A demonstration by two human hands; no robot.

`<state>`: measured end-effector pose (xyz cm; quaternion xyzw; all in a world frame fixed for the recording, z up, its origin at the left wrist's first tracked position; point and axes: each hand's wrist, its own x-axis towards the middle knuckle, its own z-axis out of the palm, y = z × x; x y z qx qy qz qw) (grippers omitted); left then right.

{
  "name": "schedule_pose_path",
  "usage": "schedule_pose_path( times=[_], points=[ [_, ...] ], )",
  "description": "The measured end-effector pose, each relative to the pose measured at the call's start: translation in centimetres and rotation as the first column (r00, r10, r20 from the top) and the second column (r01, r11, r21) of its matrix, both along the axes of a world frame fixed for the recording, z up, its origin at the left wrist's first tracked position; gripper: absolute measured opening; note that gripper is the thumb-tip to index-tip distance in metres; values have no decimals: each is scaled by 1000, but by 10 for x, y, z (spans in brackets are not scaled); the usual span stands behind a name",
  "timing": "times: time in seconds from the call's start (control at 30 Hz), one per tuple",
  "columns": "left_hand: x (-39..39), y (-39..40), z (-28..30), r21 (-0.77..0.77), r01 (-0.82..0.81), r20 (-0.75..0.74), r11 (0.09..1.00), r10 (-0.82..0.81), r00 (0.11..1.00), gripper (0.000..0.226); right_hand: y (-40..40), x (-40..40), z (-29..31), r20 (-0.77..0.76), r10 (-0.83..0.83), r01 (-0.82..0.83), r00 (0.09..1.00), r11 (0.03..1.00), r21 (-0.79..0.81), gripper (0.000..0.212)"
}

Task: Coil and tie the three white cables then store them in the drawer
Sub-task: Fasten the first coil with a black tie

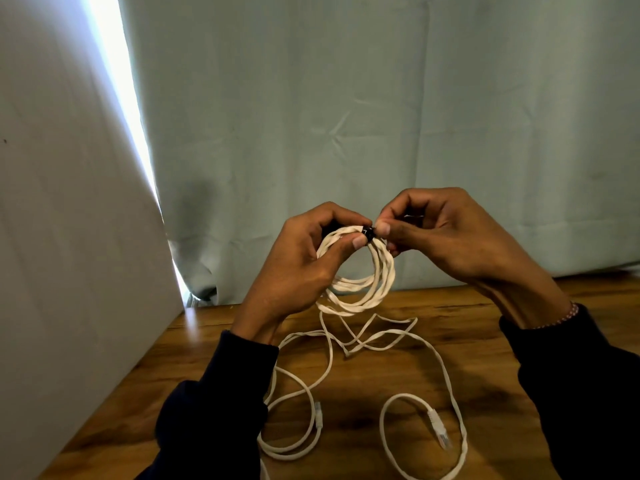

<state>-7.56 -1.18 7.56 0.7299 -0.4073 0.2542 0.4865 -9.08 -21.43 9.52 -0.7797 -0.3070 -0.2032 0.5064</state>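
A coiled white cable (367,289) hangs in the air above the wooden table (485,341). My left hand (298,268) grips the top of the coil, thumb pressed on the strands. My right hand (446,237) pinches a small black tie (367,233) wrapped round the coil's top. Loose white cables (443,368) lie spread on the table below, with a plug end (439,432) at the front right and another plug end (318,415) nearer the left. No drawer is in view.
A pale green curtain (381,116) hangs right behind the table's far edge. A white panel (62,237) stands along the table's left side, with a bright gap of light between it and the curtain.
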Motion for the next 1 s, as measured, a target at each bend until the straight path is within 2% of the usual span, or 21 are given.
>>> schedule_pose_path(
  times=[0.13, 0.27, 0.43, 0.57, 0.8, 1.0],
  points=[
    [4, 0, -1, -26, -23, -3, 999, 23, 1000, 16, -5, -6, 4, -13, 54, -54, 998, 998, 11, 24],
    [8, -2, -4, -12, -60, -3, 998, 60, 998, 17, 0, -8, 3, 170, -88, 110, 981, 986, -125, 34],
    [9, -4, -6, -13, -67, -7, 998, 67, 998, 18, 7, 1, -5, 443, -244, 333, 863, 933, -134, 15],
    [8, -6, -5, -30, -85, -45, 996, 83, 995, 15, 12, 9, -11, 627, -261, 450, 734, 878, -162, 17],
    [11, -1, -4, -1, -69, -145, 998, 68, 987, 14, 16, 20, -17, 635, -273, 381, 723, 924, -37, 13],
    [13, 2, -4, 17, -45, -176, 999, 47, 983, 15, 25, 23, -23, 536, -352, 336, 767, 933, 132, 17]
  ],
)
